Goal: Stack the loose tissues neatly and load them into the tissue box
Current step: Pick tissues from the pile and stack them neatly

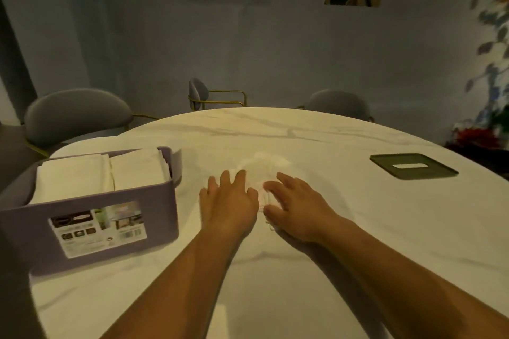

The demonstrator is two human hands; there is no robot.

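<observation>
A small pile of loose white tissues [263, 166] lies on the marble table in front of me. My left hand [230, 202] lies flat on the pile's left side, fingers spread and straight. My right hand [293, 208] rests on its right side, fingers extended over the tissues and thumb at the near edge. Much of the pile is hidden under both hands. At the left stands a purple bin [91, 228] filled with folded white tissue stacks [102, 173]. A dark green lid with a slot [413, 166] lies flat at the right.
The round white marble table [303, 135] has its far edge ahead. Three grey chairs with gold frames [77, 115] stand around the far side. A plant with red flowers [484, 129] stands at the right, past the table's edge.
</observation>
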